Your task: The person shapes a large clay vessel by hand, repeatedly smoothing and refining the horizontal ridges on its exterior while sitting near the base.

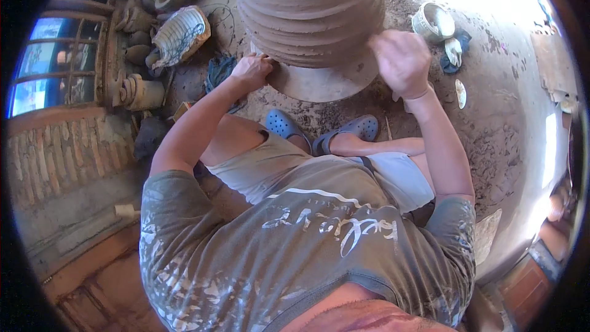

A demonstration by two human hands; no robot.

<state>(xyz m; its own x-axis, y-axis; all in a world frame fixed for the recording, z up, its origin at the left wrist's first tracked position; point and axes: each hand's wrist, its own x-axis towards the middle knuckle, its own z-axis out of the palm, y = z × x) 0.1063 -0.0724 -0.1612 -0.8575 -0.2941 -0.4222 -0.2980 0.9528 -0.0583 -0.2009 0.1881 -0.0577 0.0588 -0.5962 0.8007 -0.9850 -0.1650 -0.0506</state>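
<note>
Left hand (252,72) and right hand (402,63) are held on opposite sides of a large ridged clay vessel (310,18), which is stood on a pale round board (326,85) just ahead of the feet, its far part cut off by the upper edge of the view. The left fingers are bent in at the board's near left edge; whether anything is pinched there cannot be told. The right hand is half curled and blurred beside the vessel's right wall; whether the clay is touched cannot be made out. Apparently the wall is being worked or the board turned by hand, the ridges being as yet unsmoothed. For the next move, a steadied base and light, even pressure seem to be called for, lest the wall be dented.
</note>
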